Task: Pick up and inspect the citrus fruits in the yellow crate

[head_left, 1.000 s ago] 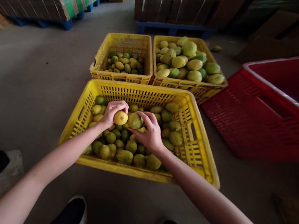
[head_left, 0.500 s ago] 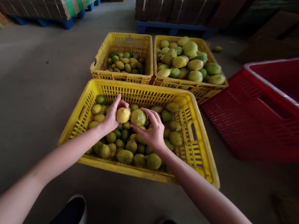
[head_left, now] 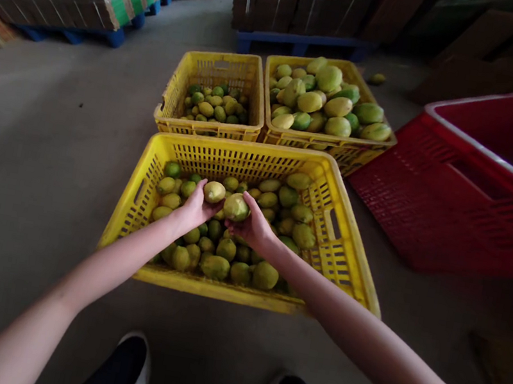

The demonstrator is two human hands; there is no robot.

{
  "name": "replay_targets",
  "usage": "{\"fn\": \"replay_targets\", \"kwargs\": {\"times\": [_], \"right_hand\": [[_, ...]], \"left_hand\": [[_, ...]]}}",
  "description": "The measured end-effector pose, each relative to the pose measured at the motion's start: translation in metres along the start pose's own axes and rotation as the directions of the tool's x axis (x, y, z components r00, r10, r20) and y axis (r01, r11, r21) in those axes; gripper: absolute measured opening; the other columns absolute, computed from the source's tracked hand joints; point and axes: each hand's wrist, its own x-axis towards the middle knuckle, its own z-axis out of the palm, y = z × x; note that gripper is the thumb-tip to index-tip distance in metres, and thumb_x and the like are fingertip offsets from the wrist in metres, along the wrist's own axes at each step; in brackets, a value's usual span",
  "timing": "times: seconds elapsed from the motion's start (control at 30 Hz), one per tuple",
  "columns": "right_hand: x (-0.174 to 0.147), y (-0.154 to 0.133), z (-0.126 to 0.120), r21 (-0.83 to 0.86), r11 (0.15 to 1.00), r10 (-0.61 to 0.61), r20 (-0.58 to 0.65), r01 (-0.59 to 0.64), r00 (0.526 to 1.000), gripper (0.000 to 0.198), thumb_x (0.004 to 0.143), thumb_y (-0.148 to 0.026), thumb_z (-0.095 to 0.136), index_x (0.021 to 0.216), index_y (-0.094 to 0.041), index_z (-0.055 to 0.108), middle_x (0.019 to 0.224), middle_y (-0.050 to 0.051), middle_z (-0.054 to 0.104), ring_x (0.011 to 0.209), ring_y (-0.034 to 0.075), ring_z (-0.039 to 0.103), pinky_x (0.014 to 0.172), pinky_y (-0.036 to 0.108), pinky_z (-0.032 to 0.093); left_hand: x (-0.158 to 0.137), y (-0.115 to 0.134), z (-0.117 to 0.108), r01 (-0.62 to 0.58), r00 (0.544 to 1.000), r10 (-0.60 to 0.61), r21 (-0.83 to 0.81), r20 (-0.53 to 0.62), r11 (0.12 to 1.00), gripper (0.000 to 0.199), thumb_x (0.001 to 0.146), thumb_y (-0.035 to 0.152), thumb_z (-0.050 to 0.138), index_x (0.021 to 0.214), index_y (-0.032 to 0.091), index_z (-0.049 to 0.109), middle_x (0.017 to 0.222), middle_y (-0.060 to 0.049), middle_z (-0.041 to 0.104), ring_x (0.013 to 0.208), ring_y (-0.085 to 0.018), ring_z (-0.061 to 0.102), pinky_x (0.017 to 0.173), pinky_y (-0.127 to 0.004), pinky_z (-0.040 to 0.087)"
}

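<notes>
Above the near yellow crate (head_left: 221, 289), over its loose layer of green and yellow fruit (head_left: 215, 267), both bare hands come close together, each with one fruit in its grasp. The left hand (head_left: 199, 209) cradles a yellowish fruit (head_left: 214, 192), its thumb along the near side and its fingers curled underneath. The right hand (head_left: 255, 225) grips a larger, greener fruit (head_left: 237, 208), thumb laid over the upper right of it and fingers bent below; how firmly either hand presses does not show. The two fruits sit side by side, the greener one slightly nearer the person, and whether they touch is hard to make out. The step in hand looks to be handling picked-up fruit, one to each hand, with neither set down. Beyond the crate's far edge stand a left rear crate (head_left: 208, 126), holding smaller fruit well down inside, and a right rear crate (head_left: 327, 141), heaped with larger ones; a red crate (head_left: 432, 187) leans to the right. From here, any next move calls for a steady hold on both rounded fruits, clearance between the knuckles and the pile, and a gentle release that avoids bruising.
</notes>
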Motion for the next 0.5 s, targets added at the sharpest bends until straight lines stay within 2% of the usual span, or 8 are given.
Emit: {"fn": "replay_targets", "kwargs": {"times": [0.1,0.2,0.3,0.4,0.43,0.5], "right_hand": [[-0.0012,-0.0041,-0.0017,0.002,0.998,0.057,0.025,-0.057,0.998,0.056,0.096,-0.059,0.032,0.091,-0.013,0.064,0.051,0.005,0.062,0.039,0.014,0.052,0.038,0.024,0.043],[-0.0001,-0.0066,-0.0032,-0.005,0.997,0.074,0.031,-0.074,0.997,0.061,0.095,-0.063,0.029,0.091,-0.013,0.065,0.052,0.006,0.063,0.04,0.015,0.053,0.039,0.024,0.044],[0.001,-0.0076,-0.0037,-0.028,0.999,0.036,-0.002,-0.036,0.999,0.054,0.094,-0.06,0.034,0.091,-0.016,0.064,0.056,0.006,0.064,0.046,0.016,0.056,0.044,0.026,0.049],[0.0009,-0.0066,-0.005,-0.111,0.982,-0.161,-0.062,0.154,0.985,0.035,0.088,-0.054,0.054,0.092,-0.02,0.062,0.067,0.004,0.066,0.056,0.016,0.059,0.05,0.028,0.052],[0.0009,-0.0057,-0.006,-0.172,0.956,-0.255,-0.078,0.239,0.964,0.033,0.083,-0.053,0.061,0.093,-0.021,0.061,0.072,0.004,0.067,0.059,0.016,0.06,0.051,0.027,0.052],[0.0015,-0.0035,-0.0089,-0.346,0.851,-0.447,-0.085,0.394,0.891,0.041,0.071,-0.054,0.074,0.094,-0.022,0.059,0.08,0.002,0.066,0.066,0.017,0.06,0.054,0.027,0.051]], "left_hand": [[0.002,-0.0011,-0.0026,0.053,0.996,-0.055,0.038,0.065,0.998,0.038,0.095,0.045,0.037,0.091,0.017,0.062,0.06,-0.002,0.057,0.048,-0.014,0.052,0.043,-0.022,0.046],[0.0025,-0.0016,-0.0035,0.096,0.985,-0.105,0.071,0.138,0.993,0.043,0.096,0.045,0.034,0.09,0.014,0.064,0.06,-0.004,0.058,0.044,-0.013,0.049,0.039,-0.022,0.041],[0.0013,-0.0005,-0.0013,0.07,0.98,-0.082,0.072,0.179,0.995,0.043,0.098,0.044,0.036,0.092,0.013,0.066,0.064,-0.004,0.063,0.047,-0.012,0.052,0.041,-0.022,0.042],[-0.0008,0.0024,0.0008,-0.081,0.964,0.066,0.051,0.258,0.995,0.03,0.096,0.04,0.048,0.093,0.017,0.068,0.075,-0.001,0.068,0.059,-0.011,0.06,0.053,-0.02,0.048],[-0.0015,0.0034,0.001,-0.132,0.954,0.115,0.044,0.279,0.99,0.026,0.095,0.039,0.053,0.091,0.018,0.068,0.078,0.0,0.069,0.061,-0.01,0.061,0.055,-0.02,0.049],[-0.0026,0.0048,0.0005,-0.188,0.939,0.167,0.041,0.302,0.981,0.023,0.091,0.04,0.06,0.089,0.019,0.068,0.08,0.001,0.069,0.063,-0.009,0.062,0.058,-0.02,0.05]]}}
